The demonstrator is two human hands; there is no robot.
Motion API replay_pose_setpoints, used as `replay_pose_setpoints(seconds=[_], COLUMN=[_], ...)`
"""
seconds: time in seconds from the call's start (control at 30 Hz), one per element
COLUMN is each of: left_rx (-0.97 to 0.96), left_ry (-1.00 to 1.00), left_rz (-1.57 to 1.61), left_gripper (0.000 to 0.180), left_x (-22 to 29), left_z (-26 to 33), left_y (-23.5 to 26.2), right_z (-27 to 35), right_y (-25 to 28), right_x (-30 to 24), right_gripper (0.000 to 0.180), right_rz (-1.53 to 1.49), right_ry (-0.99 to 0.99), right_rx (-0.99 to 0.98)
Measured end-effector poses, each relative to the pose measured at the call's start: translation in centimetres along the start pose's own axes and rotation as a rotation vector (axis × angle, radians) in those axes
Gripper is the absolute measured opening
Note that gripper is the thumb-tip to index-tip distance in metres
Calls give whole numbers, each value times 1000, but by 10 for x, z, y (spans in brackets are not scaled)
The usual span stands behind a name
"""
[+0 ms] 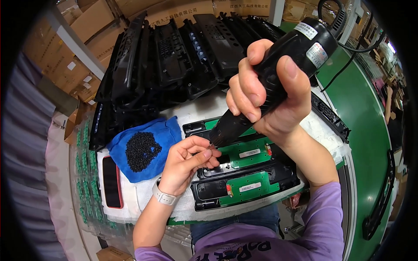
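A black electric screwdriver (265, 82) slants down to the left, my right hand (278, 91) wrapped round its body. My left hand (185, 163) is closed in a pinch right at the driver's lower tip; whatever tiny piece sits between the fingertips is too small to name. Under both hands lie black plastic housings (204, 191) fitted with green circuit boards (250, 187), which carry white labels and red-and-yellow parts. To the left of my left hand, a heap of small black screws (141, 150) rests on a blue cloth (167, 130).
Long black plastic housings (174, 56) stand stacked across the back of the table. A red-edged phone (112, 182) lies at the left, beside plastic trays of green pieces (85, 174). At right runs a green surface (357, 130) with a black strip (379, 204); a black cable (344, 71) hangs above it.
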State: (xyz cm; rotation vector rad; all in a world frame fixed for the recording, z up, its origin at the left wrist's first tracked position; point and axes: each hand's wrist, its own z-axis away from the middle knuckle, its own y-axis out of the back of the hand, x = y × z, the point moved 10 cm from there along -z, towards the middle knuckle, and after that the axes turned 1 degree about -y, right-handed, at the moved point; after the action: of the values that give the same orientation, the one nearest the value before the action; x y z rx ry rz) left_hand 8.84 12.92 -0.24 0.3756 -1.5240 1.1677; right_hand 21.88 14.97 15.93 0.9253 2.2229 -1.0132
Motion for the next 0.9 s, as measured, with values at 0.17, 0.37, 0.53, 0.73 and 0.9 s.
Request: replay_pose_setpoints(seconds=[0.17,0.37,0.53,0.73,0.9], left_rx=[24,-2,40,90,172], left_ry=[4,-9,-49,-33,-62], left_rz=[101,75,-33,44,-90], left_gripper=[15,13,12,13,13], left_x=[0,3,1,0,8], left_z=[0,0,1,-1,0], left_y=[4,-1,3,9,7], right_z=[0,1,3,5,-3], right_y=[6,1,5,23,38], right_x=[-1,0,8,11,13], right_gripper=[38,35,32,29,27], right_rz=[-67,-61,5,-13,25], right_ry=[4,-5,-66,-31,-76], right_rx=[58,7,112,276,301])
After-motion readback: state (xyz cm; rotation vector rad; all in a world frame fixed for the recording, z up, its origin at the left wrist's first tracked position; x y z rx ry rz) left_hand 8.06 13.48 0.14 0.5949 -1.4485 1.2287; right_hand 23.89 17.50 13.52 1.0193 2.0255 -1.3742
